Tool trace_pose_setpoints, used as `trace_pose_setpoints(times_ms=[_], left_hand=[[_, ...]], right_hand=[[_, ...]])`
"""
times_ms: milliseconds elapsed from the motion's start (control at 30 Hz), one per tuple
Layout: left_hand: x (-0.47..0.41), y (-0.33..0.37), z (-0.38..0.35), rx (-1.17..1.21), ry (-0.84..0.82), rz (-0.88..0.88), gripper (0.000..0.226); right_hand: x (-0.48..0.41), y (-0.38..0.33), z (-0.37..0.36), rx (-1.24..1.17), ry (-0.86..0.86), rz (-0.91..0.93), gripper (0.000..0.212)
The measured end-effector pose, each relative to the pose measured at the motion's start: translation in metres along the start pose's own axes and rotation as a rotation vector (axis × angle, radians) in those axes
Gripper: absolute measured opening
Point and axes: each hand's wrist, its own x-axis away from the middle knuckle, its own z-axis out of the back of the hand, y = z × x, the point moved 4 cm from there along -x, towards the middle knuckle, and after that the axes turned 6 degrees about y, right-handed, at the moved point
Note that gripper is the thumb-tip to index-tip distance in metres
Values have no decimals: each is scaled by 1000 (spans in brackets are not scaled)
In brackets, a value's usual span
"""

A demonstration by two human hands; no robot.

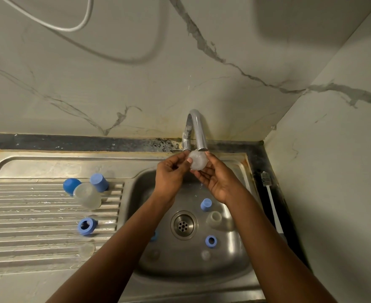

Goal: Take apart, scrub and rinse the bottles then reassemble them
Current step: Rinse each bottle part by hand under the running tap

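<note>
Bottles, dismantled; head view. One clear bottle body sits just under the tap spout, over the sink. The left hand pinches its edge with curled fingers. The right hand cradles it from below, thumb against its side. A blue cap, a blue ring and a second clear body lie on the drainboard; further pieces lie in the basin. Disassembly appears complete, rinsing is in hand, and reassembly is not begun.
</note>
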Motion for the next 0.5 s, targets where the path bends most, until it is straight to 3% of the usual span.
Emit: trace_pose_setpoints(times_ms=[133,300,500], left_hand=[[-2,5,-4,-36,-13,-34,34],[-3,5,-10,-20,-15,-26,38],[-10,4,-7,-28,124,28,25]], right_hand=[[-2,3,3,20,19,-54,57],[-4,1,2,-64,41,-62,50],[-5,3,-7,-143,24,-121,52]])
